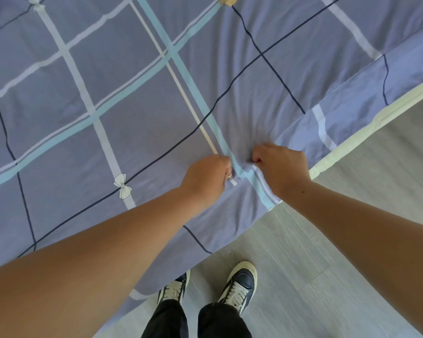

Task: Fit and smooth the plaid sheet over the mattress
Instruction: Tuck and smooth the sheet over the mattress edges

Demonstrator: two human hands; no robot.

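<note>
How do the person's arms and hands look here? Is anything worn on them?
Both forearms are bare, with no sleeves, watch or bracelet in view. The left hand has a pale ring-like band on one finger, though it is too small to be sure. The right hand shows no gloves or rings.

Lying spread over the mattress (347, 135), plaid sheet (112, 98), lavender-blue with white, aqua and navy lines and bow prints, bunching into radiating wrinkles at the near corner, draping toward the floor; pale mattress edge showing at right.
</note>
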